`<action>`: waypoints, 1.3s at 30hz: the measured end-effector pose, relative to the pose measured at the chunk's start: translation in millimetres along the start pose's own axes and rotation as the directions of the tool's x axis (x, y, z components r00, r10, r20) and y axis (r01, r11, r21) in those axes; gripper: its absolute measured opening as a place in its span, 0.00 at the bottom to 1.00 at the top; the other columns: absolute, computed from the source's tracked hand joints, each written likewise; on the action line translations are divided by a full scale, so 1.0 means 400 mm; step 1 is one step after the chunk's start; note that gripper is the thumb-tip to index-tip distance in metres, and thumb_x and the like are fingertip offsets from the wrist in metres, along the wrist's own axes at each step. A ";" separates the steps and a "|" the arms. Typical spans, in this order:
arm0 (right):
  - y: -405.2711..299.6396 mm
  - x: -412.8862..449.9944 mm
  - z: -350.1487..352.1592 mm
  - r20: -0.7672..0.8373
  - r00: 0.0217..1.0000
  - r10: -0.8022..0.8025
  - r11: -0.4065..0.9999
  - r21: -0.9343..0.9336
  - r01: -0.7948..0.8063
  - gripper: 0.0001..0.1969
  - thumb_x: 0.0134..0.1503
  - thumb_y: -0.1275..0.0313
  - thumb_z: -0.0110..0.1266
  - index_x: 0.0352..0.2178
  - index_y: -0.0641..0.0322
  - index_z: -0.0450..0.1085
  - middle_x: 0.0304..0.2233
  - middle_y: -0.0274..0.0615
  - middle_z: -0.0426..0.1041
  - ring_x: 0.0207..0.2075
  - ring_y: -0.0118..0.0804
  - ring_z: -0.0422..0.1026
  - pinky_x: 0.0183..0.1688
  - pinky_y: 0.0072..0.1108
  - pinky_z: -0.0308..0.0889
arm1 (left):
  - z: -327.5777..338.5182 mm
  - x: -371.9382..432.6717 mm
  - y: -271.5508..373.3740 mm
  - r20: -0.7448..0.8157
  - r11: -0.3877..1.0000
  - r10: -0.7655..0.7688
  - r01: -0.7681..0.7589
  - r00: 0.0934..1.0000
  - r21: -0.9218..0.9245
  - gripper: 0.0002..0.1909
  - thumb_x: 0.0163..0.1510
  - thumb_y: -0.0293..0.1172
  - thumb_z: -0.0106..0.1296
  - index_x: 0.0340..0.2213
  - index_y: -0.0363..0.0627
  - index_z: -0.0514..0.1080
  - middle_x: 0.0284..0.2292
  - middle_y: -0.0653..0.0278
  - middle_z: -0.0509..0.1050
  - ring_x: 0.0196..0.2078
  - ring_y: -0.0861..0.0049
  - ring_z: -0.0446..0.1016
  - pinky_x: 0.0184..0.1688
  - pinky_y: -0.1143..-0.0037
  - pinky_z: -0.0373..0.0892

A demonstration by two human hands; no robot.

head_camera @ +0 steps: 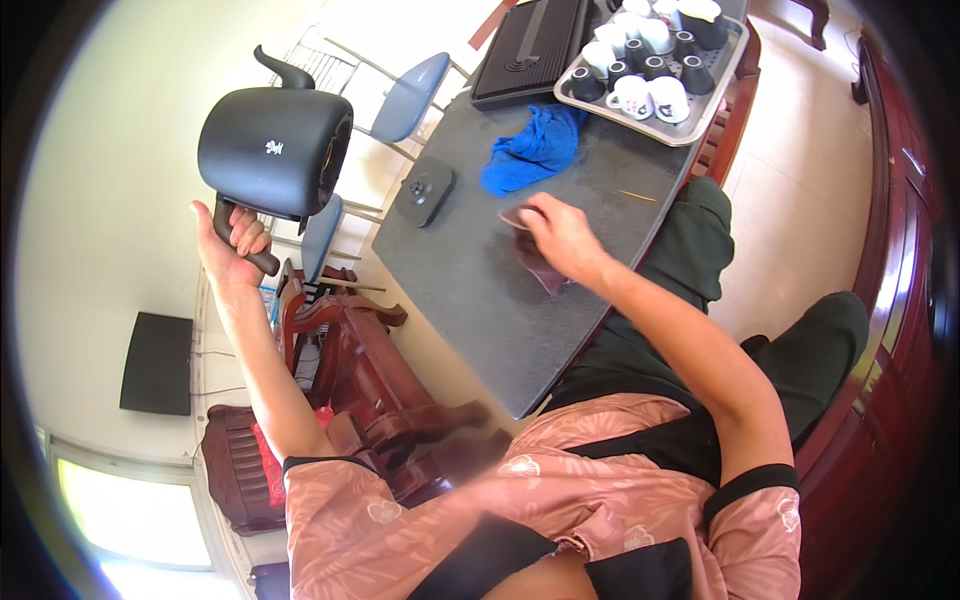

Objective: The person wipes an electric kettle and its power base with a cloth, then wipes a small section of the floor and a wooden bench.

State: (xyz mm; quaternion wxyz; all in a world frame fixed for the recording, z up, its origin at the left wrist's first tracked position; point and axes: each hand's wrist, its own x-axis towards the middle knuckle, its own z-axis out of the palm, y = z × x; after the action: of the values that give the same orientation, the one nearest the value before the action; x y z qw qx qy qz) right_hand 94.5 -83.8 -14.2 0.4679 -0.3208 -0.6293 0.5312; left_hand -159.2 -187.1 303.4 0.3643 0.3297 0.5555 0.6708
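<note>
My left hand [234,244] grips the handle of a black gooseneck electric kettle [274,150], raised beyond the left side of the dark table. The kettle looks tipped, its spout pointing away from me. Over the grey-black table [465,322], my right hand [559,229] pinches a brownish-purple cloth [541,271], whose lower part hangs near or on the tabletop; contact there is unclear. Between the two hands, a round-cornered black kettle base [424,192] lies at the table's left edge. A crumpled blue cloth [531,150] rests just past my right hand.
At the far end, a metal tray [679,139] holds several white and black cups beside a black slatted tea tray [525,52]. A thin stick [637,196] lies near the right edge. Blue folding chairs [411,97] and carved wooden seating [367,352] stand left of the table.
</note>
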 end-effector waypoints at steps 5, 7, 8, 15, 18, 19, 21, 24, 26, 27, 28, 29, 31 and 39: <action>-0.268 0.046 0.114 -0.103 0.994 -0.021 0.467 0.878 0.101 0.10 0.63 0.66 0.42 0.41 0.60 0.63 0.30 0.38 0.71 0.27 0.28 0.72 0.30 0.21 0.71 | 0.079 -0.051 -0.069 -0.032 0.998 0.047 -0.046 0.998 0.033 0.32 0.55 0.64 0.37 0.19 0.45 0.57 0.11 0.74 0.50 0.10 0.86 0.45 0.14 0.83 0.45; -0.382 0.050 0.124 0.009 1.000 -0.025 0.093 0.996 -0.006 0.14 0.64 0.64 0.40 0.48 0.56 0.57 0.28 0.34 0.69 0.23 0.26 0.71 0.26 0.21 0.71 | 0.117 -0.083 -0.104 -0.038 0.997 0.065 -0.064 0.997 0.045 0.31 0.56 0.63 0.37 0.19 0.45 0.57 0.11 0.74 0.49 0.10 0.86 0.45 0.14 0.83 0.45; -0.397 0.066 0.157 -0.175 0.983 -0.059 0.186 0.965 0.183 0.18 0.64 0.61 0.39 0.53 0.53 0.52 0.39 0.38 0.66 0.37 0.30 0.67 0.40 0.24 0.65 | 0.138 -0.101 -0.121 -0.027 0.995 0.084 -0.082 0.996 0.048 0.31 0.56 0.63 0.37 0.19 0.45 0.57 0.11 0.74 0.50 0.10 0.86 0.45 0.14 0.83 0.46; -0.361 0.121 0.128 -0.239 0.968 0.083 0.159 0.962 0.224 0.34 0.61 0.44 0.30 0.57 0.59 0.54 0.52 0.43 0.62 0.54 0.35 0.60 0.56 0.23 0.55 | 0.191 -0.166 -0.197 0.042 0.997 0.074 -0.075 0.996 0.032 0.30 0.56 0.63 0.37 0.18 0.47 0.56 0.10 0.74 0.50 0.08 0.85 0.45 0.12 0.82 0.47; -0.336 0.121 0.084 0.160 0.969 0.187 -0.104 0.984 -0.143 0.27 0.59 0.46 0.38 0.46 0.57 0.66 0.44 0.41 0.70 0.44 0.35 0.69 0.46 0.26 0.65 | 0.189 -0.165 -0.226 0.105 0.996 0.031 -0.039 0.994 0.079 0.32 0.55 0.66 0.36 0.17 0.47 0.56 0.09 0.73 0.52 0.09 0.84 0.47 0.13 0.81 0.48; -0.332 0.116 0.078 0.156 0.970 0.189 -0.101 0.985 -0.138 0.27 0.59 0.46 0.38 0.46 0.57 0.66 0.44 0.41 0.70 0.44 0.35 0.69 0.46 0.26 0.65 | 0.194 -0.173 -0.240 0.059 0.994 0.049 -0.055 0.997 0.092 0.32 0.55 0.66 0.35 0.17 0.48 0.56 0.09 0.73 0.52 0.09 0.84 0.47 0.13 0.81 0.47; -0.323 0.096 0.068 0.321 0.887 0.331 -0.083 0.947 -0.311 0.25 0.59 0.49 0.41 0.44 0.58 0.67 0.41 0.41 0.72 0.42 0.34 0.70 0.44 0.27 0.66 | 0.202 -0.173 -0.272 0.018 0.992 0.067 -0.069 0.998 0.102 0.32 0.55 0.66 0.35 0.17 0.48 0.56 0.09 0.73 0.52 0.09 0.84 0.46 0.14 0.81 0.47; -0.299 0.068 0.100 0.358 0.829 0.429 -0.012 0.920 -0.391 0.21 0.58 0.51 0.43 0.41 0.56 0.69 0.38 0.39 0.73 0.38 0.34 0.71 0.40 0.29 0.65 | 0.201 -0.157 -0.314 -0.088 0.970 0.200 -0.185 0.976 0.155 0.32 0.55 0.65 0.36 0.16 0.49 0.55 0.10 0.74 0.51 0.11 0.85 0.46 0.15 0.81 0.46; -0.283 0.064 0.111 0.466 0.782 0.415 -0.068 0.873 -0.484 0.21 0.60 0.50 0.39 0.40 0.54 0.69 0.39 0.39 0.73 0.38 0.36 0.70 0.40 0.32 0.64 | 0.192 -0.147 -0.324 -0.115 0.948 0.273 -0.246 0.955 0.204 0.31 0.56 0.65 0.36 0.16 0.49 0.55 0.10 0.74 0.51 0.11 0.85 0.47 0.15 0.81 0.46; -0.274 0.063 0.113 0.471 0.778 0.416 -0.063 0.868 -0.492 0.21 0.60 0.50 0.39 0.40 0.54 0.69 0.39 0.39 0.73 0.38 0.36 0.70 0.40 0.32 0.64 | 0.186 -0.142 -0.329 -0.137 0.918 0.344 -0.303 0.929 0.256 0.31 0.56 0.64 0.37 0.16 0.49 0.56 0.10 0.74 0.51 0.11 0.86 0.47 0.16 0.81 0.46; -0.264 0.061 0.113 0.518 0.760 0.392 -0.108 0.847 -0.521 0.23 0.60 0.49 0.37 0.41 0.54 0.69 0.40 0.40 0.73 0.40 0.38 0.70 0.43 0.34 0.63 | 0.181 -0.136 -0.331 -0.163 0.909 0.376 -0.329 0.912 0.254 0.29 0.56 0.61 0.40 0.16 0.49 0.56 0.10 0.74 0.51 0.12 0.86 0.48 0.16 0.82 0.46; -0.255 0.058 0.113 0.564 0.741 0.366 -0.153 0.821 -0.550 0.24 0.61 0.48 0.34 0.41 0.54 0.69 0.40 0.41 0.73 0.42 0.39 0.69 0.45 0.36 0.62 | 0.173 -0.133 -0.334 -0.176 0.910 0.377 -0.329 0.909 0.251 0.29 0.56 0.61 0.40 0.16 0.49 0.56 0.10 0.74 0.51 0.12 0.86 0.48 0.16 0.82 0.46; -0.264 0.052 0.097 0.551 0.745 0.376 -0.130 0.827 -0.546 0.27 0.62 0.47 0.30 0.44 0.56 0.67 0.45 0.43 0.71 0.46 0.43 0.67 0.49 0.39 0.58 | 0.155 -0.124 -0.334 -0.190 0.926 0.336 -0.287 0.922 0.244 0.28 0.56 0.59 0.42 0.16 0.48 0.57 0.10 0.74 0.51 0.12 0.86 0.47 0.16 0.82 0.46; -0.177 0.164 0.039 0.358 0.823 0.441 0.027 0.911 -0.411 0.25 0.61 0.52 0.35 0.46 0.62 0.64 0.48 0.47 0.66 0.48 0.44 0.62 0.49 0.36 0.58 | 0.086 -0.114 -0.384 -0.275 0.925 0.327 -0.247 0.904 0.288 0.25 0.57 0.52 0.45 0.15 0.49 0.57 0.09 0.73 0.52 0.09 0.86 0.47 0.14 0.80 0.46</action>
State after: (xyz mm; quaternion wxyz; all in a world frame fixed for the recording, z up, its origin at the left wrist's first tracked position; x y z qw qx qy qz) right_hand 63.0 -46.6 70.8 0.3873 -0.1281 -0.0148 0.9129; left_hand -87.8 -190.6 155.8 0.1227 0.3385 0.6307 0.6875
